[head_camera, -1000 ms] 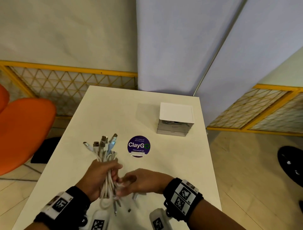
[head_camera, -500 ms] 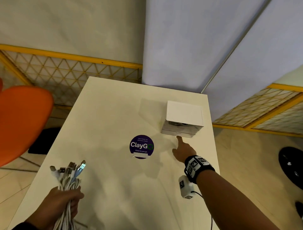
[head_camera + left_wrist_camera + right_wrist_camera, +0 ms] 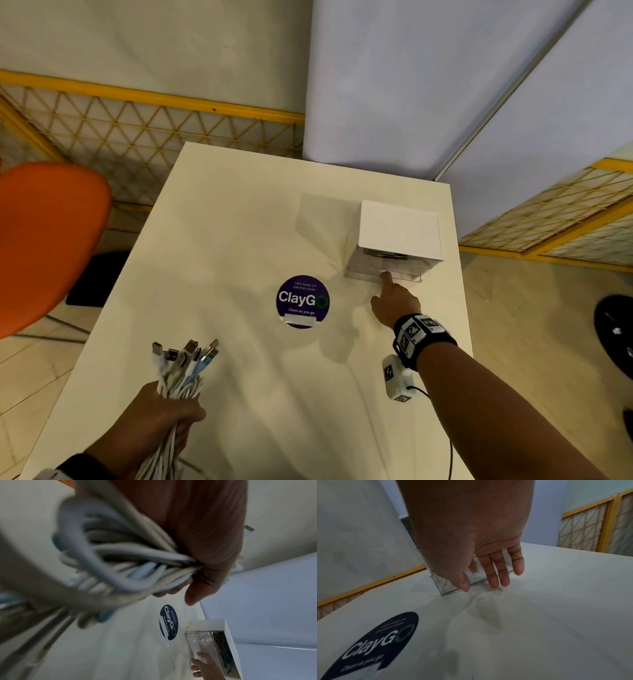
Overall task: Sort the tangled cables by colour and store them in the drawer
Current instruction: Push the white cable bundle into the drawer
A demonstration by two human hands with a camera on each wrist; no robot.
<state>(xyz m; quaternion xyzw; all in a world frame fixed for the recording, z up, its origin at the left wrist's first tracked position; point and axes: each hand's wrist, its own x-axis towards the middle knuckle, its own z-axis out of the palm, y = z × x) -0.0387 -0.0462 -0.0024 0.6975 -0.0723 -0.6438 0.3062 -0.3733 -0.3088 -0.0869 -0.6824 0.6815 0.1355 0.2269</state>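
"ClayGo", "Let's keep our pantries clean", "Clean as you go" on round purple sticker (image 3: 302, 300) on table (image 3: 212, 240)

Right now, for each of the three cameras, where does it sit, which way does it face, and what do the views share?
Head: worn on the head, looking forward and down at the table; both forearms show, left hand gripping the cable bundle, right hand at the drawer unit.
Left wrist: along the palm, past the blurred cables, toward the drawer unit.
Right wrist: along the palm, straight fingers at the clear bottom drawer.
Shared: all three show the ClayGo sticker and the drawer unit.
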